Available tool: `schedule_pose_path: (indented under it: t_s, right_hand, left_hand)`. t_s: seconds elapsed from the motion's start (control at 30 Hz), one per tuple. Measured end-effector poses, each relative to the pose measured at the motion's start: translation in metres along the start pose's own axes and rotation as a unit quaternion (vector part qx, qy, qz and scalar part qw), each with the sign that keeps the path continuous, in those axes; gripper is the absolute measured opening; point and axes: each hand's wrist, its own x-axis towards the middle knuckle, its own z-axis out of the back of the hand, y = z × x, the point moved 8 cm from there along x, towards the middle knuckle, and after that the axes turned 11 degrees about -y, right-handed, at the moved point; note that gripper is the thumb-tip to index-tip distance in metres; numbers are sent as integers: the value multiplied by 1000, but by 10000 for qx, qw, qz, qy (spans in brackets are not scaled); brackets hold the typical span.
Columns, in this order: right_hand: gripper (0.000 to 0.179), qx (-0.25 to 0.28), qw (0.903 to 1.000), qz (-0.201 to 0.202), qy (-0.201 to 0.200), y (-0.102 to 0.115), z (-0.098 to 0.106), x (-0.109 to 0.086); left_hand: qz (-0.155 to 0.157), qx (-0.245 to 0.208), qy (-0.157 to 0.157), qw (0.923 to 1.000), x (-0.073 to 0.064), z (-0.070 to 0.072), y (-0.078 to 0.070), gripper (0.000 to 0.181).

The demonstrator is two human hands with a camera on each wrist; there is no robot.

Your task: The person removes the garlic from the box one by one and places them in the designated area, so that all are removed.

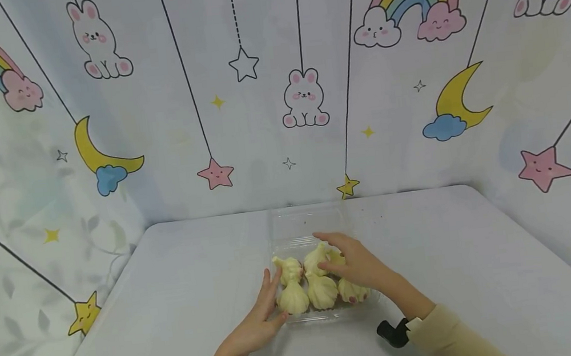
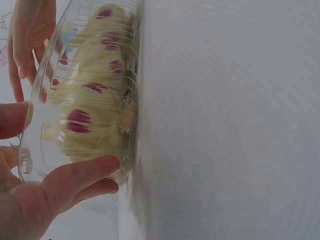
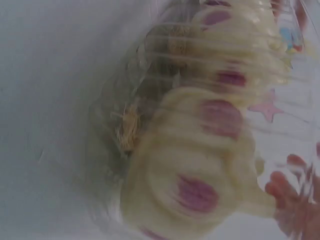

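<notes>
Several pale garlic bulbs (image 1: pixel 322 293) sit in two rows inside a clear plastic box (image 1: pixel 330 315). Purple patches mark their skins, and dry roots (image 2: pixel 126 114) show through the wall in the left wrist view. My left hand (image 1: pixel 255 325) rests against the box's front left corner, thumb at the front and straight fingers along the left side. Over the right part of the box hovers my right hand (image 1: pixel 355 260), thumb and fingers spread apart. Its thumb tip is right at a back-row bulb, and the hand partly hides the rightmost back bulb (image 1: pixel 336 256).
The box's clear lid (image 1: pixel 305 222) lies folded back toward the wall. A black device (image 1: pixel 393 334) is at the right wrist, beside the beige sleeve (image 1: pixel 450 334). Beneath everything is a white table (image 1: pixel 196 267), with a cartoon-printed backdrop (image 1: pixel 270 122) behind and at the sides.
</notes>
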Motion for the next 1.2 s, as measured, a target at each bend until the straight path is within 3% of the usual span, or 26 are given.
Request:
schedule_pose_path:
  t_s: [0.23, 0.47, 0.87, 1.2]
  right_hand:
    - [59, 72, 9995, 314, -49, 13, -11, 3]
    - [59, 485, 9985, 270, -9, 20, -20, 6]
    - [59, 727, 9972, 126, 112, 24, -35, 13]
    - [55, 478, 9984, 190, 238, 20, -48, 19]
  left_hand:
    - [1, 75, -12, 10000, 1, 1, 2, 77]
    - [-27, 76, -7, 10000, 1, 1, 0, 79]
    - [-2, 17, -21, 10000, 1, 0, 0, 80]
    - [7, 9, -21, 10000, 1, 1, -2, 80]
